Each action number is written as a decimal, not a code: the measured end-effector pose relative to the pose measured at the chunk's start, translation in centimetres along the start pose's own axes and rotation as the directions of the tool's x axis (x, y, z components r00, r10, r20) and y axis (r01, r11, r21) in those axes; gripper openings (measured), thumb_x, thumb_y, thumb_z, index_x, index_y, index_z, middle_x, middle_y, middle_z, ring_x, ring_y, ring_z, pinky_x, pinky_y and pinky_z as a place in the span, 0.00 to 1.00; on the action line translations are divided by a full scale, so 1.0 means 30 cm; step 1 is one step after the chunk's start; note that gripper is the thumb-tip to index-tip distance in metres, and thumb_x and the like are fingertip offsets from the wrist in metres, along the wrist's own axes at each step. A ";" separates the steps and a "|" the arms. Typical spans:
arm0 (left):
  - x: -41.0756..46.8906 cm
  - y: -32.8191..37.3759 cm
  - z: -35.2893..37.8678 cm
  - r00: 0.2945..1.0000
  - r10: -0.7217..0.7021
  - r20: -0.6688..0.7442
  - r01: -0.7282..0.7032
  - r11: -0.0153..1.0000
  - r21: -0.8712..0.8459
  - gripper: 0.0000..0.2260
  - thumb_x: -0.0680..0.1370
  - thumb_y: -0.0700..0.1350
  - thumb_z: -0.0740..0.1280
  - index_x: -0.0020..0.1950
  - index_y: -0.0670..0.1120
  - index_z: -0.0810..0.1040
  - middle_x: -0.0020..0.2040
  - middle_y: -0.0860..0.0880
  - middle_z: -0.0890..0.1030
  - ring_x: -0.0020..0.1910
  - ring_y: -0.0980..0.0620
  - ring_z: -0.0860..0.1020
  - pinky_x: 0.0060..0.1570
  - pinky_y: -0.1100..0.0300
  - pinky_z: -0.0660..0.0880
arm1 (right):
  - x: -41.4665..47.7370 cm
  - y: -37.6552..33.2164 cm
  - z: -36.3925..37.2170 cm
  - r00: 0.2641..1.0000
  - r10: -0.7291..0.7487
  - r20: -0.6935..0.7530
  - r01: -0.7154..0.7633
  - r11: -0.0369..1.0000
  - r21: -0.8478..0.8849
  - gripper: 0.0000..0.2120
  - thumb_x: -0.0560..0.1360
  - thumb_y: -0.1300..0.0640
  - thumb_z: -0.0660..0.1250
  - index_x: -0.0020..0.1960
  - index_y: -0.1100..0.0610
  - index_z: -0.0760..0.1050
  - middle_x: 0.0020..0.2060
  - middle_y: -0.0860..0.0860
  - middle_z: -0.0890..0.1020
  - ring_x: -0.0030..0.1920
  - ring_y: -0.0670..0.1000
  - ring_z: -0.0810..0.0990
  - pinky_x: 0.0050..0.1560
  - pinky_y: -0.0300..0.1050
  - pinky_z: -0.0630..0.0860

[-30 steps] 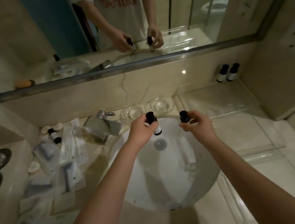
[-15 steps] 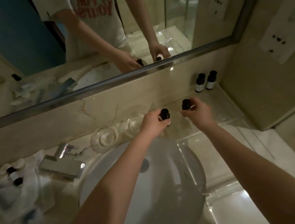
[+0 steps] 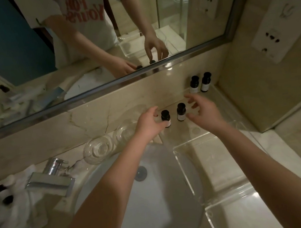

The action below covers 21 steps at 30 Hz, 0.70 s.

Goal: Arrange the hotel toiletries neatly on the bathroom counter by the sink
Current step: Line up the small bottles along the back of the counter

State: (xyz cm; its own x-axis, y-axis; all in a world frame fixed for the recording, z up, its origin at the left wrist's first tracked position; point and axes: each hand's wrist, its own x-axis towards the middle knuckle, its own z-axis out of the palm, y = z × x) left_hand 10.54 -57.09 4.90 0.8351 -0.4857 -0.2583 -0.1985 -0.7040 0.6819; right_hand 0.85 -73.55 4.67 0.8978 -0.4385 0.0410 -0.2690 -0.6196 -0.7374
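Head view: left hand (image 3: 147, 126) pinches an upright dark-capped toiletry bottle (image 3: 166, 118). Right hand (image 3: 205, 113) is spread, fingers apart, just beside a second bottle (image 3: 181, 112).

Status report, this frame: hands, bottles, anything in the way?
Left hand grips left bottle, upright. Right hand open beside right bottle, also upright. Two glasses close by the left hand.
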 end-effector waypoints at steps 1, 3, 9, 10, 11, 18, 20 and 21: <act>-0.003 0.009 -0.015 0.999 0.032 -0.007 -0.031 0.999 0.041 0.31 0.71 0.47 0.72 0.72 0.48 0.66 0.61 0.48 0.76 0.57 0.46 0.76 0.58 0.54 0.73 | 0.011 -0.008 -0.017 0.998 -0.068 0.015 0.069 0.995 -0.078 0.26 0.70 0.61 0.71 0.67 0.53 0.70 0.57 0.52 0.77 0.49 0.48 0.74 0.47 0.42 0.70; -0.007 0.033 -0.037 0.995 0.102 -0.012 -0.100 0.989 0.110 0.28 0.72 0.48 0.72 0.70 0.49 0.69 0.62 0.48 0.75 0.57 0.46 0.76 0.59 0.53 0.74 | 0.038 -0.025 -0.042 0.982 -0.173 0.076 0.186 0.951 -0.246 0.24 0.71 0.57 0.71 0.66 0.52 0.72 0.59 0.52 0.77 0.51 0.50 0.76 0.47 0.43 0.73; 0.008 0.095 -0.047 0.980 0.198 0.036 -0.197 0.914 0.355 0.14 0.74 0.45 0.69 0.59 0.47 0.79 0.58 0.46 0.78 0.52 0.45 0.78 0.53 0.55 0.75 | 0.084 -0.075 -0.047 0.946 -0.208 0.247 0.310 0.798 -0.517 0.14 0.74 0.56 0.65 0.60 0.54 0.76 0.51 0.54 0.80 0.49 0.56 0.79 0.40 0.48 0.75; 0.010 0.101 -0.048 0.978 0.205 0.042 -0.205 0.901 0.383 0.12 0.74 0.44 0.68 0.57 0.47 0.80 0.56 0.46 0.78 0.51 0.45 0.78 0.51 0.54 0.75 | 0.089 -0.077 -0.043 0.946 -0.207 0.249 0.311 0.796 -0.519 0.13 0.74 0.57 0.65 0.58 0.55 0.76 0.50 0.54 0.80 0.48 0.56 0.79 0.39 0.48 0.75; 0.015 0.106 -0.049 0.977 0.208 0.052 -0.211 0.888 0.409 0.11 0.74 0.44 0.68 0.56 0.46 0.80 0.54 0.46 0.78 0.51 0.45 0.77 0.50 0.54 0.75 | 0.095 -0.076 -0.040 0.947 -0.203 0.251 0.308 0.797 -0.519 0.12 0.74 0.57 0.65 0.56 0.55 0.77 0.49 0.53 0.80 0.47 0.56 0.79 0.39 0.48 0.75; 0.113 0.157 -0.080 0.973 0.229 0.039 -0.216 0.825 0.523 0.10 0.77 0.46 0.66 0.55 0.44 0.79 0.54 0.44 0.77 0.54 0.44 0.76 0.46 0.53 0.74 | 0.241 -0.083 -0.093 0.963 -0.083 0.257 0.208 0.834 -0.511 0.09 0.75 0.60 0.62 0.53 0.60 0.76 0.49 0.56 0.81 0.48 0.57 0.79 0.43 0.48 0.75; 0.154 0.176 -0.083 0.971 0.239 0.017 -0.213 0.826 0.522 0.10 0.76 0.45 0.66 0.54 0.43 0.80 0.53 0.43 0.77 0.51 0.43 0.77 0.44 0.53 0.74 | 0.291 -0.085 -0.114 0.968 -0.042 0.245 0.165 0.846 -0.507 0.10 0.76 0.58 0.61 0.55 0.57 0.76 0.51 0.54 0.80 0.50 0.56 0.78 0.44 0.46 0.73; 0.173 0.184 -0.081 0.970 0.244 0.012 -0.215 0.828 0.518 0.09 0.76 0.45 0.66 0.53 0.42 0.80 0.52 0.42 0.77 0.50 0.42 0.77 0.44 0.53 0.74 | 0.310 -0.081 -0.119 0.972 -0.046 0.230 0.159 0.850 -0.503 0.10 0.76 0.58 0.62 0.56 0.56 0.76 0.52 0.54 0.81 0.51 0.56 0.78 0.45 0.45 0.73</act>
State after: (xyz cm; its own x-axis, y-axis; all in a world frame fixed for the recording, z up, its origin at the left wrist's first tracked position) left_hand 15.02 -62.23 8.98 0.7553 -0.6489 -0.0921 -0.6095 -0.7471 0.2654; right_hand 8.61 -78.44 9.25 0.9654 -0.2479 -0.0813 -0.2608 -0.9236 -0.2809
